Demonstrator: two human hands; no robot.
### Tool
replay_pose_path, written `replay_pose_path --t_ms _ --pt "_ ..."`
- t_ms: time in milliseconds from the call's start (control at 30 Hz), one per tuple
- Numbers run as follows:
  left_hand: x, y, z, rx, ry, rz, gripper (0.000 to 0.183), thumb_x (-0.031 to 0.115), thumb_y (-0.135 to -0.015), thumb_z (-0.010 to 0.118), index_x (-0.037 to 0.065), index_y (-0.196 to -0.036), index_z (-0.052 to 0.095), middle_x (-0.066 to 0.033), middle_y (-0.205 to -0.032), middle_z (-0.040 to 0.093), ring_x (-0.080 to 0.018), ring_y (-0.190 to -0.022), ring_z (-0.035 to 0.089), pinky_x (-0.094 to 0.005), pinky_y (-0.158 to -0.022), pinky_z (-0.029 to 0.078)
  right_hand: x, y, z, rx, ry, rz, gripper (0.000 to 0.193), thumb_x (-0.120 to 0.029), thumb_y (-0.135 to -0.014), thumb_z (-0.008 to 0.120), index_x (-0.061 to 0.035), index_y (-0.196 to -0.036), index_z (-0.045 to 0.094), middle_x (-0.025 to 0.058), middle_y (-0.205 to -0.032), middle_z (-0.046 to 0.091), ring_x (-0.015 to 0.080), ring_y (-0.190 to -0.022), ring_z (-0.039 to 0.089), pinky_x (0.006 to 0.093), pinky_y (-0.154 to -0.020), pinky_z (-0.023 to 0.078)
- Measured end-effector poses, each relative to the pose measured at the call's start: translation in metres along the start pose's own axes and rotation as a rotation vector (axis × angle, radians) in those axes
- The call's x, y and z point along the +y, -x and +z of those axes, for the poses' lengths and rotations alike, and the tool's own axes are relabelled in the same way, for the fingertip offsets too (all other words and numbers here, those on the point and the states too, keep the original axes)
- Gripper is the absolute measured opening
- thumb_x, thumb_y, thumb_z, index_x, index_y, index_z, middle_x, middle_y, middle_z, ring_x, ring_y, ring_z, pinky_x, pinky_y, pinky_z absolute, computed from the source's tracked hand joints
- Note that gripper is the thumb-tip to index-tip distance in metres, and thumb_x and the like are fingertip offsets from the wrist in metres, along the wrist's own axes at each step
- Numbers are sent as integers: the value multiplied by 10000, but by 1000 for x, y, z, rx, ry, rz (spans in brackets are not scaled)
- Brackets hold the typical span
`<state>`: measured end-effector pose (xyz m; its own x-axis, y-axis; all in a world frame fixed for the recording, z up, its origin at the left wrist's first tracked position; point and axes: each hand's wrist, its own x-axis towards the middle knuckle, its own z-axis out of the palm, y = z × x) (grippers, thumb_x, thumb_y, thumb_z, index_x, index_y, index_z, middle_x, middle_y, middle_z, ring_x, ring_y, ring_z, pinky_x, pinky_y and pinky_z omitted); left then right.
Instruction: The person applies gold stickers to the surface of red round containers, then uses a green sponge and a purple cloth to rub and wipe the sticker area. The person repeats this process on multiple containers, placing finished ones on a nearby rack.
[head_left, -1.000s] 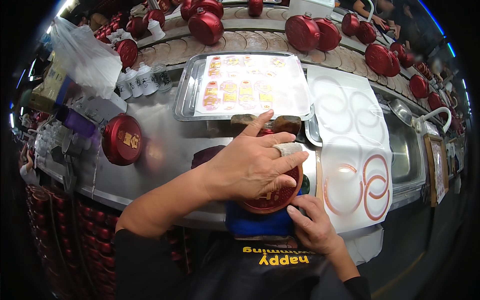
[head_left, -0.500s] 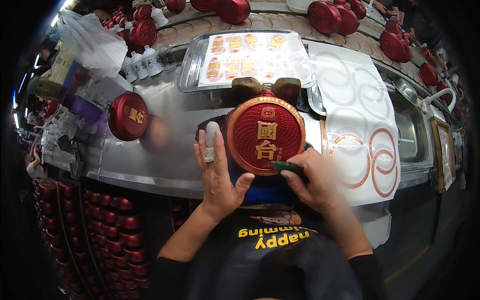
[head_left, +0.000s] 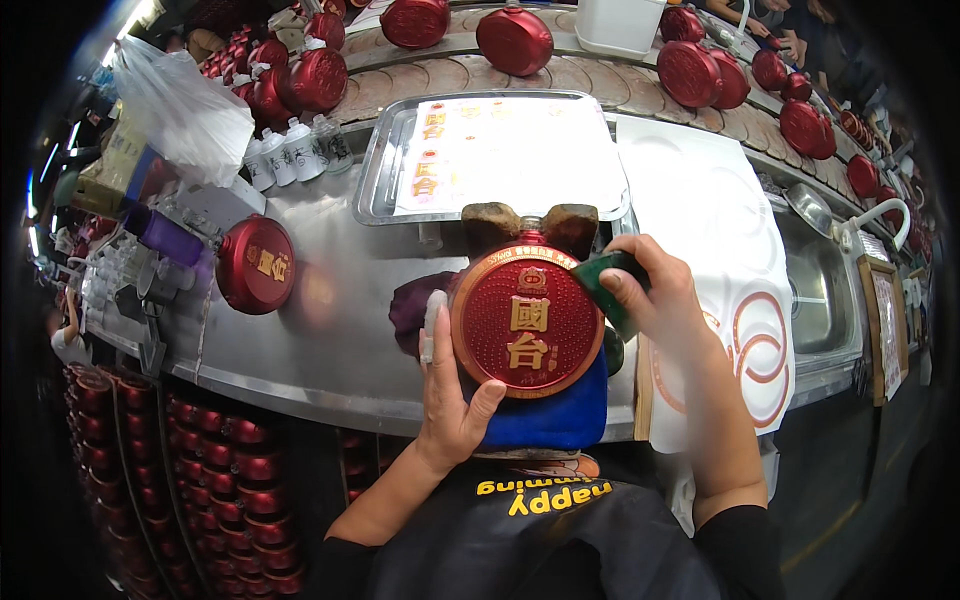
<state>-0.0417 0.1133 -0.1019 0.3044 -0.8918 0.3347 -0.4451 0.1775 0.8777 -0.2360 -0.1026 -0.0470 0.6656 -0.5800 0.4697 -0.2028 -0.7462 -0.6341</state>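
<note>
A round, flat red bottle (head_left: 575,325) with gold characters and an orange-gold ring lies face up in front of me, its neck between two dark brown blocks (head_left: 487,228). My left hand (head_left: 450,415) lies along its left side, fingers stretched and thumb near the lower rim; a pale cover wraps one finger. In my right hand (head_left: 660,285) is a flat green scraper (head_left: 610,283), its edge at the ring's upper right. Blue cloth (head_left: 555,420) lies under the bottle, and dark purple cloth (head_left: 408,310) is beside my left fingers.
Behind the blocks, a metal tray (head_left: 375,190) holds a white sheet with gold decals. Another red bottle (head_left: 255,265) stands left. Ring decals (head_left: 762,330) lie on a white sheet at right, before a sink (head_left: 822,300). Red bottles (head_left: 515,42) line the conveyor (head_left: 450,75) at the back.
My right hand has moved with the green scraper from the bottle's lower right face up to its upper right rim. My left fingers have shifted closer along the side. The view has shifted too.
</note>
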Motion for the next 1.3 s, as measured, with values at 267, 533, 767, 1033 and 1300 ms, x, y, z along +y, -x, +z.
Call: replay_pose_path --t_ms 267,533,767,1033,1300 --pt "-9 2 0 11 17 54 900 425 -1069 550 -81 -1630 61 -305 -1696 112 -413 -1577 162 -479 -1273 127 -18 2 7 168 -16 127 200 -131 -933 753 -19 -1080 679 123 -904 700 249 -793 694 344 -701 544" --pt "-15 1 1 21 103 107 789 391 -1118 432 -79 -1634 64 -285 -1708 99 -397 -1592 111 -461 -1276 104 -76 59 31 176 247 -83 242 -59 -824 802 -86 -1022 665 61 -862 652 272 -741 577 402 -688 445" --pt "-12 2 0 25 50 88 772 375 -1118 447 -61 -1641 83 -266 -1709 136 -376 -1587 153 -437 -1276 131 -76 64 34 53 252 -138 207 -96 -872 788 -77 -1048 681 55 -889 682 258 -757 604 417 -748 432" --pt "-16 3 -1 -7 59 102 935 414 -1056 580 -76 -1632 31 -311 -1699 98 -424 -1586 128 -465 -1276 117 -67 66 29 141 222 -35 199 -115 -873 790 -67 -1028 675 96 -887 656 283 -828 608 413 -733 477" --pt "10 3 6 34 -465 178 1201 478 -904 761 -102 -1612 -16 -405 -1640 104 -523 -1560 109 -614 -1241 101 -44 96 25 309 64 79 201 -137 -921 787 -18 -1016 656 102 -857 661 228 -745 621 332 -680 505"
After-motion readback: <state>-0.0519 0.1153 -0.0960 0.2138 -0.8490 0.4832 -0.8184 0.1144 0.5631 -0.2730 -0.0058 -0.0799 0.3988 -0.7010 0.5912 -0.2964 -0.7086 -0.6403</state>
